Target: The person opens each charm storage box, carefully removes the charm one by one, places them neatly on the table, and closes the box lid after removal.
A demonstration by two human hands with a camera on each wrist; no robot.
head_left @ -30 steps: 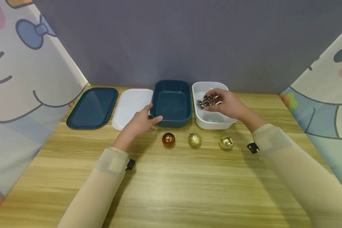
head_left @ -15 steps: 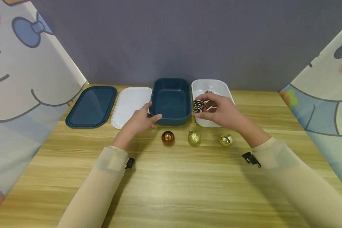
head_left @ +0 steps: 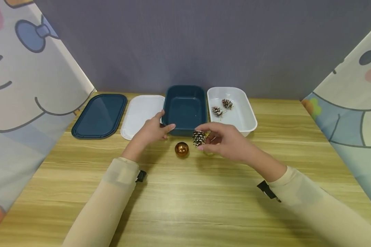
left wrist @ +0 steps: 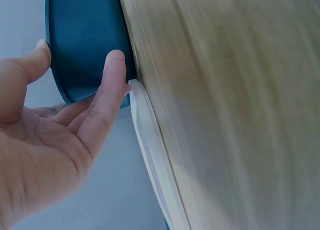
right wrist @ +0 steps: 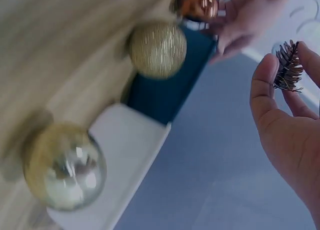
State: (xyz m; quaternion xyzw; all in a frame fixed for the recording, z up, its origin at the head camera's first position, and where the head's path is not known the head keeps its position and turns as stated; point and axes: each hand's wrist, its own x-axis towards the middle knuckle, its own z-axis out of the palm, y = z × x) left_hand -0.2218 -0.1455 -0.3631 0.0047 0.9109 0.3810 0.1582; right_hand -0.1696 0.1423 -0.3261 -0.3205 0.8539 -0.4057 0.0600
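Between the thumb and fingers of my right hand is a brown pine cone with white-tipped scales, held above the table in front of the blue box. My left hand holds that box's near left corner, thumb on one side and fingers on the other. Inside the white box lie two more pine cones, one nearer and one farther back. A copper ball ornament sits before the blue box. My right hand mostly hides the glittery gold ball and shiny gold ball in the head view.
Left of the boxes, a white lid and a dark blue lid lie flat on the wooden table. A grey wall rises right behind the boxes, with cartoon-printed panels at both sides.
My right hand has lifted the pine cone out of the white box and carried it left and toward me, past the box's rim. The left hand stays at the blue box's corner.
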